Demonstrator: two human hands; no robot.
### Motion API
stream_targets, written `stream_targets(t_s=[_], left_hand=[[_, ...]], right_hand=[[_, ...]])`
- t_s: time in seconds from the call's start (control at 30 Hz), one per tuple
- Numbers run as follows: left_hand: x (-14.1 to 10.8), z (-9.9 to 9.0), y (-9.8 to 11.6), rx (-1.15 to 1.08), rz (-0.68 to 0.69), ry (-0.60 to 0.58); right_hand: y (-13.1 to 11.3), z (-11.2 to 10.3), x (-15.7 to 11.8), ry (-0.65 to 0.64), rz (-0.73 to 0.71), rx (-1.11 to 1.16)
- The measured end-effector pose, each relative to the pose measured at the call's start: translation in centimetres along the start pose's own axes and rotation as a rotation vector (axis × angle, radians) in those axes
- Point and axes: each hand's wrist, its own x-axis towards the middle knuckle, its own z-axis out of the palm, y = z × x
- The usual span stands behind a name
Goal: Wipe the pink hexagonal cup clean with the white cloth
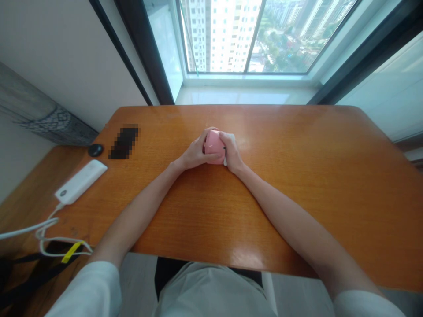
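Note:
A small pink object (pixel 214 141) with rounded corners is between my two hands above the middle of the wooden table. My left hand (pixel 197 152) wraps round its left side, the thumb lying across its lower part. From the right, my right hand (pixel 232 152) grips it, with the thumb on its upper right edge. A white piece (pixel 230 138) shows beside the pink object, partly hidden under my right hand; I cannot make out what it is.
On the wooden table (pixel 313 176), a white power strip (pixel 81 181) with a white cable (pixel 42 233) lies at the left. Near it are a round black object (pixel 95 150) and a pixelated dark object (pixel 124 143). A window (pixel 247 79) stands beyond the far edge.

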Motion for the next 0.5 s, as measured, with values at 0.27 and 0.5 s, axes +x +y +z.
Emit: stream_targets(t_s=[0.27, 0.5], left_hand=[[-0.3, 0.9, -1.5, -0.028, 0.063, 0.038], [-0.6, 0.7, -1.9, 0.156, 0.274, 0.084]], right_hand=[[-0.2, 0.0, -0.1, 0.017, 0.02, -0.01], [-0.6, 0.2, -0.2, -0.013, -0.01, 0.032]])
